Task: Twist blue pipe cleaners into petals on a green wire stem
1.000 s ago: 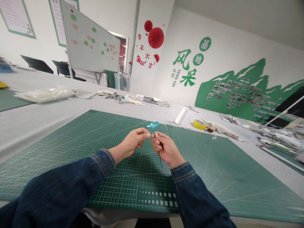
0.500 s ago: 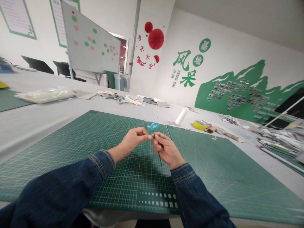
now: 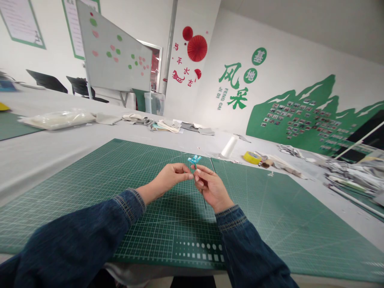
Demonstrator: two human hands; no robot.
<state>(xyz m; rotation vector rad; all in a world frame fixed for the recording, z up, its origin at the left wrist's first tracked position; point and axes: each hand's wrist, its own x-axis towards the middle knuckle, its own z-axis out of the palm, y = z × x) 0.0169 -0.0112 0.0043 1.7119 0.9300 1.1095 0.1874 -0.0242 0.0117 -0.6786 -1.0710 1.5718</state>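
A small blue craft flower [image 3: 195, 159] with white highlights stands on a thin dark stem, upright with a slight tilt. My right hand [image 3: 211, 187] is closed round the stem just below the blue top, and the stem's lower end pokes out beneath the fingers. From the left, my left hand [image 3: 175, 176] meets it with thumb and forefinger pinched together close to the stem. Whatever lies between those left fingertips is too small to make out. Both hands are above a green cutting mat [image 3: 99, 188] with a white grid.
A second cutting mat [image 3: 270, 216] adjoins on the right. Beyond the mats are a white thread cone [image 3: 229, 147], a yellow tape roll [image 3: 252, 157], fabric scraps [image 3: 168, 126] and a clear plastic package [image 3: 60, 119]. More cloth and rods lie at far right.
The blue flower has turned about its stem and shows a different side. The stem's lower end has shifted slightly, and my left fingertips have moved a little down and right.
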